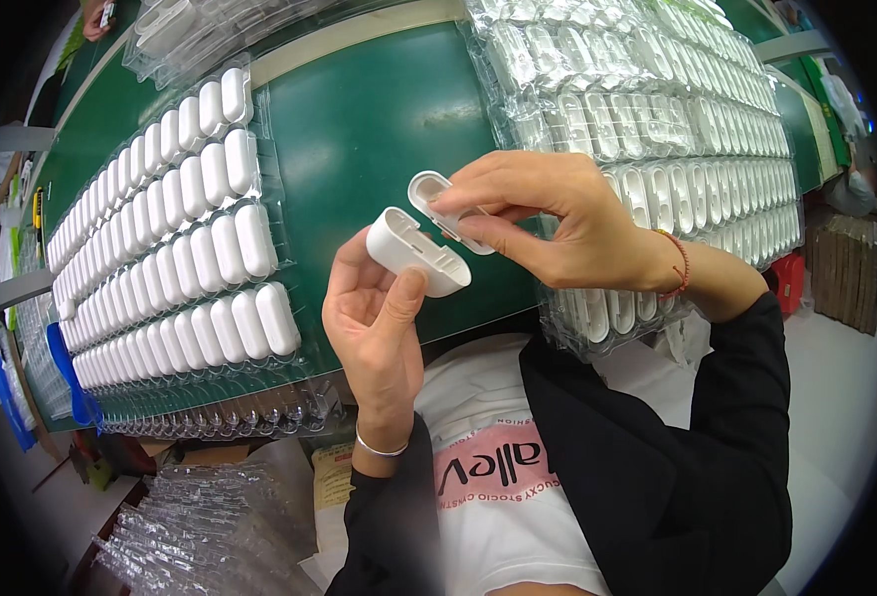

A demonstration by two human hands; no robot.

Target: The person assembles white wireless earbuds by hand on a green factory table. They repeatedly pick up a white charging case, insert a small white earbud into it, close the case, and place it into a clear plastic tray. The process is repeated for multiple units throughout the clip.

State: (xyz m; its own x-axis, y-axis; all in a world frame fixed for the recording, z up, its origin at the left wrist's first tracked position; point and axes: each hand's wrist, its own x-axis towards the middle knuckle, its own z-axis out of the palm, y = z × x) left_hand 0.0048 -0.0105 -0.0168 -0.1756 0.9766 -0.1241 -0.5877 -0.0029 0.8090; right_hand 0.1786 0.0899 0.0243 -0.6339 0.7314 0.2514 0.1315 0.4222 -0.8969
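My left hand (377, 320) is closed around a white earbud case body (410, 256), its open, hollow side tilted up and to the right. Between the thumb and fingers of my right hand (548, 214) is a white case lid (428, 189), hollow side showing. The lid sits just above and right of the case body, very close to it; whether the two touch is hard to tell. Part of the lid is hidden behind my right fingers. Both hands are over the green table mat (359, 119).
To the left, a clear plastic tray (264, 149) carries rows of white rounded case parts (230, 248). Stacked clear trays (518, 109) with hollow white parts (677, 189) stand at the right. A blue object (66, 368) lies by the left tray. Another person's hand (97, 20) shows at far left.
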